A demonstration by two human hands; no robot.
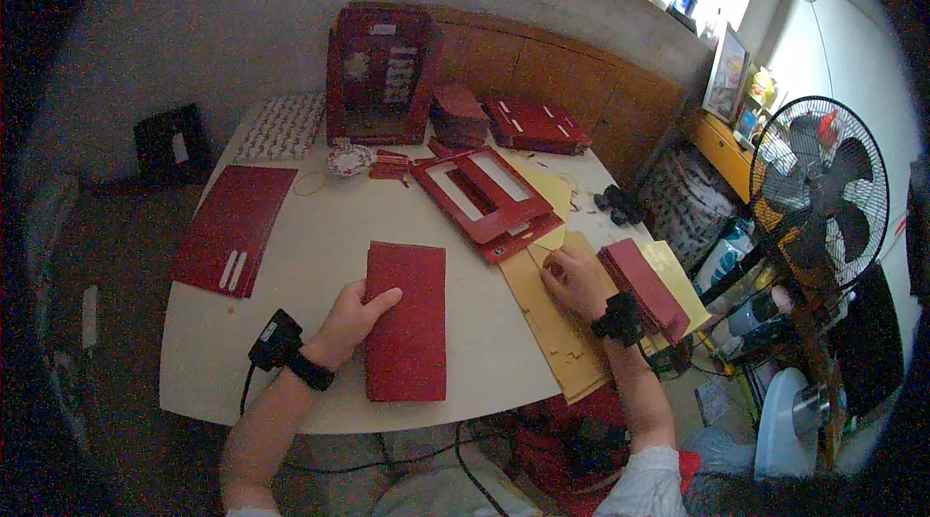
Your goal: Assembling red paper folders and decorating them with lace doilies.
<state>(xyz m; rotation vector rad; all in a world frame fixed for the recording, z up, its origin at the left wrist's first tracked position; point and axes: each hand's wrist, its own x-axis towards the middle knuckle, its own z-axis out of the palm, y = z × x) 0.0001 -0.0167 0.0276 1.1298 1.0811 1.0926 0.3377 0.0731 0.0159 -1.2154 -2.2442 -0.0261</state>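
My left hand (pixel 356 321) grips a flat red paper or card piece (pixel 407 342) by its left edge, thumb on top, at the front middle of the table. My right hand (pixel 577 284) is over a tan cardboard sheet (pixel 559 342) at the table's right side. Its fingers are bent together, and whatever may be between them is too small to make out. Small tan bits lie on that sheet. Just beyond the right hand is a pile of red card frames (pixel 487 201) with white-lined cut-outs, partly over a yellow sheet (pixel 548 186). Right of the hand lies a red card stack (pixel 643 292).
The white table (pixel 327 226) holds red sheets (pixel 236 226) at left, a tall red box (pixel 379 74) and stacked red panels (pixel 538 126) at the back. A crumpled ball (pixel 350 159) lies before the box. To the right stands a fan (pixel 817 190). Cables (pixel 407 460) hang below the front edge.
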